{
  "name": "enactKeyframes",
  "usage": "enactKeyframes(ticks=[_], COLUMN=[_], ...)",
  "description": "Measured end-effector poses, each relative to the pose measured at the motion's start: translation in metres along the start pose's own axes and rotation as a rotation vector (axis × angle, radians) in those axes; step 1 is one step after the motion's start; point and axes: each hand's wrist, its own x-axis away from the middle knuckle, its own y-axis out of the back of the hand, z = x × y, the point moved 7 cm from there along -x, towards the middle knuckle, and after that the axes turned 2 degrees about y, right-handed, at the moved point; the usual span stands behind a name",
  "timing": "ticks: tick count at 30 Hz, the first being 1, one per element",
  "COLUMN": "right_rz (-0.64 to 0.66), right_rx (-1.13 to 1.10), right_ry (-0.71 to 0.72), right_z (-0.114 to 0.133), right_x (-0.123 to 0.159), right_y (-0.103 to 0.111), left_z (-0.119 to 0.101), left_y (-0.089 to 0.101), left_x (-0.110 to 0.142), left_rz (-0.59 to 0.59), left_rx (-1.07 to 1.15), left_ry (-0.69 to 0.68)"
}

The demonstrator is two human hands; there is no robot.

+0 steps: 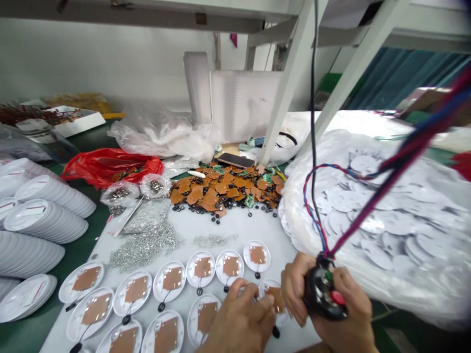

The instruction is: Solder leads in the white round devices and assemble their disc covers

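Note:
My right hand [331, 304] is wrapped round a black electric screwdriver [322, 294] with a red button and red and blue wires rising from its top. Its lower end is hidden by my fingers. Close to it on the left, my left hand [243, 316] reaches over the edge of a white disc [283, 291] bearing a brown circuit board. The left fingers are bent, and whatever lies between their tips is hidden. More white discs [202, 268], each with a brown board and a black round part on a wire, lie in rows on the white work surface [206, 228].
Loose silver screws [147, 240] lie behind the discs. Farther back is a heap of brown boards [221, 186] with black parts. Stacked white discs [47, 220] stand at left. A plastic bag of white pieces [349, 215] fills the right. A black cable [312, 98] hangs down beside a shelf leg.

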Motion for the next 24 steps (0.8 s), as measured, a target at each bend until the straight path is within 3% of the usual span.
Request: enactKeyframes(ticks=[3, 7, 11, 14, 20, 24], right_rz=[-0.014, -0.022, 0.029, 0.045, 0.04, 0.053], right_rx=[0.017, -0.026, -0.068, -0.079, -0.001, 0.015], right_ry=[0.009, 0.051, 0.009, -0.026, -0.053, -0.039], right_z=[0.013, 0.022, 0.011, -0.002, -0.023, -0.013], right_x=[0.002, 0.002, 0.001, 0.002, 0.001, 0.001], right_y=[-0.003, -0.008, -0.015, -0.019, -0.025, -0.027], left_z=[0.011, 0.037, 0.056, 0.059, 0.059, 0.053], left_y=[0.007, 0.03, 0.049, 0.058, 0.058, 0.052], left_x=[-0.002, -0.003, -0.005, -0.006, -0.007, -0.011], left_rz=[0.039, 0.05, 0.128, 0.113, 0.086, 0.115], left_rx=[0.143, 0.266, 0.277, 0.306, 0.322, 0.348], left_ry=[0.116, 0.271, 0.341, 0.349, 0.356, 0.347])
